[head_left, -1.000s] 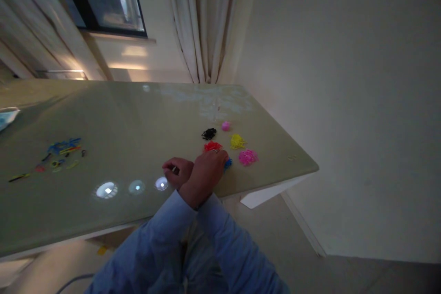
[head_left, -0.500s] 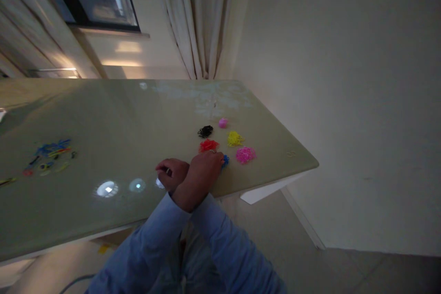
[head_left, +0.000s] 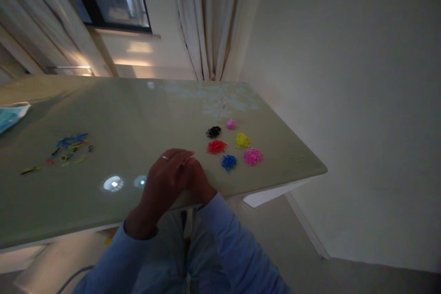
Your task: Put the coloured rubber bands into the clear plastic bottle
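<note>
My left hand (head_left: 167, 174), with a ring on one finger, is pressed against my right hand (head_left: 195, 177) above the table's near edge. Both have bent, closed fingers, and whatever lies between them is hidden. Just right of them are small piles of what look like loom rubber bands: a blue pile (head_left: 229, 162), a red pile (head_left: 217, 146), a black pile (head_left: 213, 132), a yellow pile (head_left: 243, 140) and a pink pile (head_left: 253, 156). Behind these sits a small pink lump (head_left: 230, 124), its kind unclear.
Mixed coloured pieces (head_left: 72, 141) lie scattered on the left of the glossy green table (head_left: 138, 115). A thin dark and yellow item (head_left: 31, 170) is beside them. Farther left lies a blue-and-white packet (head_left: 14, 115). A bare wall (head_left: 337, 101) rises on the right.
My left hand, which was crossed over my right at the blue pile, has drawn back to the left. The hands now meet, and the blue pile is uncovered. The view has shifted slightly left.
</note>
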The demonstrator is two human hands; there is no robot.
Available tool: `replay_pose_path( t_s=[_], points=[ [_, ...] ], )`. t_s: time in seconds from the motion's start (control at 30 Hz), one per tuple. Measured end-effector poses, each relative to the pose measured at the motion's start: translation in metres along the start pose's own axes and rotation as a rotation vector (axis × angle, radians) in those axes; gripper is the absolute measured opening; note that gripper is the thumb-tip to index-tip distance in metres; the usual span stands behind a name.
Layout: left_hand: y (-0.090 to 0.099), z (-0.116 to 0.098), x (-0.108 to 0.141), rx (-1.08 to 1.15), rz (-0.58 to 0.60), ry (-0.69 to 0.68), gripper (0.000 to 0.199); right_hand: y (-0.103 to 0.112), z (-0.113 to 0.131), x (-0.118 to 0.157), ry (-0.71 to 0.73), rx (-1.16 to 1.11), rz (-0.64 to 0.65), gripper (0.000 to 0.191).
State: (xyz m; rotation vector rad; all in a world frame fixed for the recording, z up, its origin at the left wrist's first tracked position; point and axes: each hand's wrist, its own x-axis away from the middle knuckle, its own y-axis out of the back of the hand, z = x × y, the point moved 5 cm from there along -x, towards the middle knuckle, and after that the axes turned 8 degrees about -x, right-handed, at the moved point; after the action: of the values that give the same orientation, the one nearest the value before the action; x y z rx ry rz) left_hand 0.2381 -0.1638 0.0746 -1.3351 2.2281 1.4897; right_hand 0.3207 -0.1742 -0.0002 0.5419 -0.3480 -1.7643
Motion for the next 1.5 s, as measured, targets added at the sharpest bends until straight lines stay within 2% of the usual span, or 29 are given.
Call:
replay_pose_path(
  t_s=[0.07, 0.13, 0.23, 0.33, 0.43, 0.5, 0.63, 0.73, 0.9, 1.07, 1.13, 1.27, 1.5],
  points=[
    [0.022, 0.026, 0.012, -0.107, -0.1, 0.072, 0.022, 0.004, 0.004, 0.002, 0.019, -0.042, -0.041, 0.017],
    [0.039, 0.055, 0.026, -0.194, -0.14, 0.182, 0.023, 0.007, 0.006, 0.004, 0.019, -0.092, -0.086, 0.015],
    [0.056, 0.098, 0.044, -0.248, -0.139, 0.317, 0.026, 0.008, 0.002, 0.004, -0.023, -0.139, -0.123, 0.014],
    [0.071, 0.134, 0.057, -0.217, -0.1, 0.393, 0.031, 0.009, -0.006, 0.002, -0.1, -0.147, -0.162, 0.017],
    [0.084, 0.158, 0.064, -0.141, -0.081, 0.448, 0.033, 0.012, -0.005, -0.005, -0.14, -0.051, -0.128, 0.017],
    [0.087, 0.17, 0.067, -0.055, -0.082, 0.527, 0.034, 0.011, 0.0, -0.015, -0.158, -0.006, -0.037, 0.015],
    [0.083, 0.178, 0.068, 0.17, -0.101, 0.644, 0.033, -0.008, 0.019, -0.047, -0.191, -0.063, 0.263, 0.019],
    [0.082, 0.178, 0.068, 0.278, -0.156, 0.646, 0.028, -0.034, 0.044, -0.087, -0.105, -0.074, 0.384, 0.022],
    [0.084, 0.176, 0.07, 0.398, -0.2, 0.661, 0.026, -0.092, 0.084, -0.165, 0.012, 0.152, 0.407, 0.026],
    [0.082, 0.176, 0.071, 0.346, -0.207, 0.694, 0.029, -0.143, 0.104, -0.223, 0.077, 0.319, 0.373, 0.036],
    [0.081, 0.177, 0.071, 0.326, -0.211, 0.709, 0.03, -0.16, 0.107, -0.234, 0.104, 0.391, 0.4, 0.037],
    [0.08, 0.178, 0.07, 0.334, -0.212, 0.706, 0.031, -0.183, 0.108, -0.239, 0.159, 0.533, 0.478, 0.023],
    [0.08, 0.18, 0.069, 0.35, -0.265, 0.722, 0.029, -0.189, 0.105, -0.239, 0.187, 0.696, 0.479, 0.021]
  ],
)
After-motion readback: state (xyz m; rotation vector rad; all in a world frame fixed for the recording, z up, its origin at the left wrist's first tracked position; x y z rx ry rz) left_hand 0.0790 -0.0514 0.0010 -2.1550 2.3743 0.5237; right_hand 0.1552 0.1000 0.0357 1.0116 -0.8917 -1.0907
